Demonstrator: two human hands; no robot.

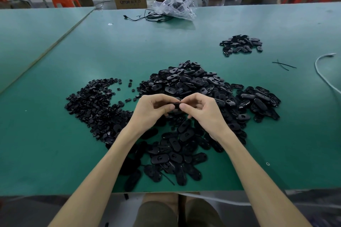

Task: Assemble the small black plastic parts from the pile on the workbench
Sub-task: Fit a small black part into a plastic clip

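Bench (46, 153) first, green top, near lip along the bottom edge. Just past that lip, loose spread of oval black shells (175, 155), unassembled by the look of it. Above that spread, left hand (150, 111) and right hand (202, 111) together at mid-frame, both grips narrow, fingers curled and pinching one small black part (175, 105) between them, held clear of the bench; whether one piece or two being pressed together, cannot tell, mostly hidden by fingertips. Judged as mid-assembly of a single unit. Left of the hands, flat heap of small round black pieces (92, 101), a few strays beside it. Behind and right of the hands, main pile (186, 83) of oval shells, large, running off to the right. Farther right and well apart, small separate pile (240, 44), probably finished units, though too small to confirm. Judged early: tiny done pile against very large stock, most of the job left. Near right edge, two black ties (284, 65) and white cable (323, 73). At far bench edge, clear plastic bag (175, 4) with black cord (147, 17).
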